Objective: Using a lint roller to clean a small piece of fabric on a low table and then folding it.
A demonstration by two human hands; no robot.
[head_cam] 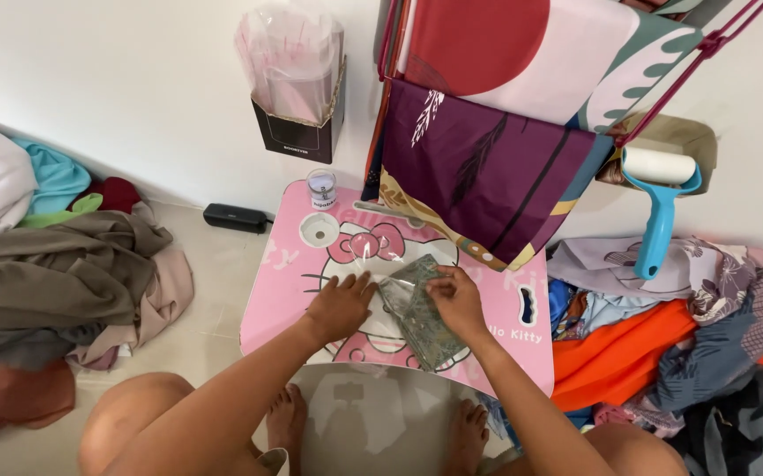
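- Right hand (457,300) pinching the upper edge of a folded patterned cloth in clear wrap (418,310).
- Left hand (340,306) flat and open, pressing the wrap's left side.
- Cloth lying mid pink lap table (280,291), below a small clear cup (321,188).

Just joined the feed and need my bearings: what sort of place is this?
Probably a home floor corner used for packing clothes: a pink lap table, cloth piles on both sides, a box of clear bags, a lint roller.
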